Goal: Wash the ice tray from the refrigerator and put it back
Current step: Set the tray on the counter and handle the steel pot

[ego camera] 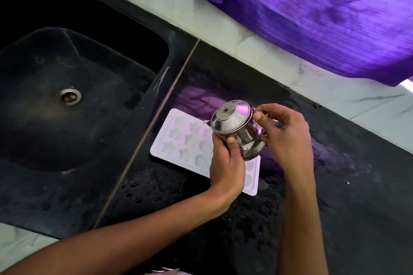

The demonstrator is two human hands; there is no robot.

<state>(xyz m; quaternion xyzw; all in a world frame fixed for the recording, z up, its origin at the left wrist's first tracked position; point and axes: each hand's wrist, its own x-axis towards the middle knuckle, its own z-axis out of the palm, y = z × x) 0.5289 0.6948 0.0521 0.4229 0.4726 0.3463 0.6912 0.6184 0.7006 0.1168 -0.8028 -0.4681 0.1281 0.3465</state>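
A white ice tray point(178, 138) with star-shaped cells lies flat on the wet black counter point(348, 185), just right of the sink. Both hands hold a small steel pot point(234, 127) with a lid, tilted over the tray's right half. My left hand point(225, 163) grips the pot's body from below, thumb on its side. Fingers of my right hand point(283, 138) curl around the pot's far side near the lid's rim. The tray's right part is hidden behind the pot and my left hand.
A black sink point(73, 100) with a steel drain fills the left. A purple cloth point(312, 11) hangs over the white tiled wall at the back right. Water drops lie on the counter in front of the tray.
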